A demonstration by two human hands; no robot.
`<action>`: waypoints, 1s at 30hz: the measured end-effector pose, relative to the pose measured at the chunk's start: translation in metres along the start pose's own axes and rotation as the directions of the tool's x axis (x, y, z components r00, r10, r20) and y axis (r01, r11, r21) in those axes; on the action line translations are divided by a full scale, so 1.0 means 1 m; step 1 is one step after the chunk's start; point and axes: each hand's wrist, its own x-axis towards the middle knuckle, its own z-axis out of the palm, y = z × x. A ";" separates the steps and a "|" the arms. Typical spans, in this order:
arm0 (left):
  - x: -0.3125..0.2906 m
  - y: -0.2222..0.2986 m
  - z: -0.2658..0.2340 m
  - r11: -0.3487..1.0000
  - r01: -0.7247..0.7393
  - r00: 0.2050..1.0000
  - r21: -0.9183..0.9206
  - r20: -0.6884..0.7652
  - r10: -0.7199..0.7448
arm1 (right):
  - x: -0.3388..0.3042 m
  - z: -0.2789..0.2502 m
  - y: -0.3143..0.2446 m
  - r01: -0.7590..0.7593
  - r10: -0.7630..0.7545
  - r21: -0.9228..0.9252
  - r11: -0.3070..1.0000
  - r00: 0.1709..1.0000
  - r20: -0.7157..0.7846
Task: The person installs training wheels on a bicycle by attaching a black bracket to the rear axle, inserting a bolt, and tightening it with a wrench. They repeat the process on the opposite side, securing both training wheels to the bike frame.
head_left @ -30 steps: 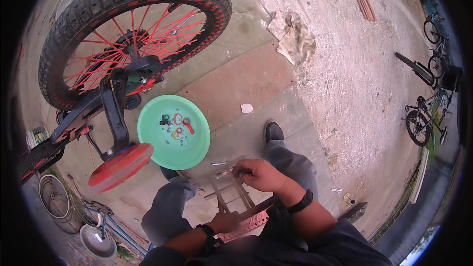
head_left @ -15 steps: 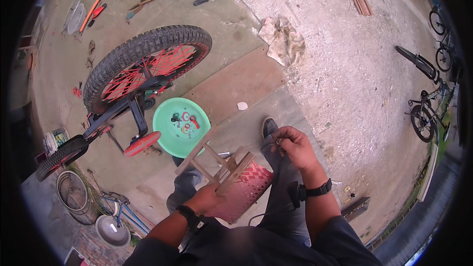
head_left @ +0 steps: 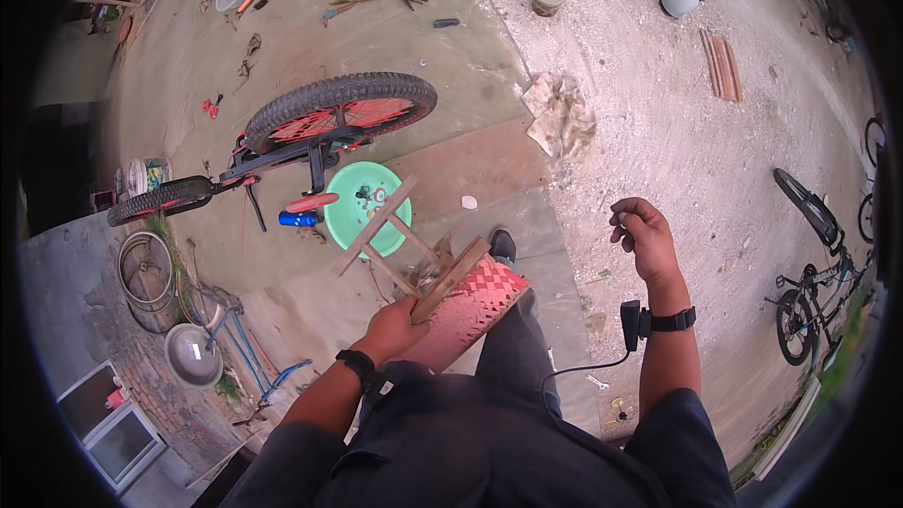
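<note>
My left hand (head_left: 395, 327) grips a wooden bar of a low stool (head_left: 470, 309) with a red woven seat. Tilted on its side, the stool points its legs up and away from me, partly across my view of a green basin (head_left: 340, 218). Small loose parts lie in that basin. Off to the right, over the gravel, my right hand (head_left: 646, 237) is raised with its fingers curled together; whatever they may hold is too small to make out. Beyond the basin stands a bicycle (head_left: 306, 146) with red spokes and a red pedal (head_left: 312, 202).
A blue can (head_left: 298, 219) stands beside the pedal. A stained cloth (head_left: 562, 118) lies at the gravel's edge. Several hand tools (head_left: 353, 0) are spread at the far left. More bicycles (head_left: 800, 306) are at the right, and a grey bowl (head_left: 193, 357) is at the lower left.
My right hand has moved away from the stool, out to the right. The left hand keeps its grip on the stool. The whole view has shifted, and the blue can now shows.
</note>
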 end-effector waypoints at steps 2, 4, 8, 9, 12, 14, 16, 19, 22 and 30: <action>-0.011 0.009 -0.002 0.994 -0.033 0.998 -0.104 -0.049 0.028 | -0.015 -0.013 0.004 -0.052 0.051 -0.029 0.998 0.998 -0.029; -0.025 0.013 -0.006 0.990 -0.012 0.999 -0.143 -0.049 0.005 | -0.035 -0.019 0.014 -0.102 0.103 -0.054 0.993 0.995 0.004; -0.050 0.012 -0.010 0.939 0.063 0.996 -0.340 -0.040 -0.081 | -0.067 -0.016 0.039 -0.147 0.148 -0.043 0.988 0.988 0.033; -0.056 0.010 -0.009 0.927 0.051 0.995 -0.372 -0.065 -0.081 | -0.074 -0.015 0.044 -0.180 0.182 -0.065 0.982 0.983 0.034; -0.072 -0.006 -0.002 0.884 0.007 0.983 -0.467 -0.157 -0.091 | -0.094 -0.010 0.055 -0.244 0.248 -0.071 0.967 0.967 0.060; -0.083 -0.025 0.007 0.851 -0.020 0.970 -0.524 -0.216 -0.110 | -0.102 -0.007 0.058 -0.277 0.284 -0.111 0.955 0.957 0.052; -0.094 -0.045 0.016 0.827 -0.006 0.954 -0.562 -0.252 -0.165 | -0.107 -0.004 0.059 -0.279 0.289 -0.141 0.950 0.955 0.060; -0.107 -0.074 0.026 0.715 0.008 0.921 -0.699 -0.274 -0.278 | -0.111 -0.001 0.058 -0.279 0.294 -0.180 0.943 0.954 0.057; -0.123 -0.094 0.028 0.588 0.094 0.850 -0.804 -0.243 -0.468 | -0.109 0.000 0.053 -0.271 0.287 -0.180 0.946 0.955 0.071; -0.177 -0.110 0.025 0.281 -0.046 0.614 -0.959 -0.249 -0.749 | -0.050 -0.027 0.014 -0.328 0.346 -0.223 0.918 0.937 0.044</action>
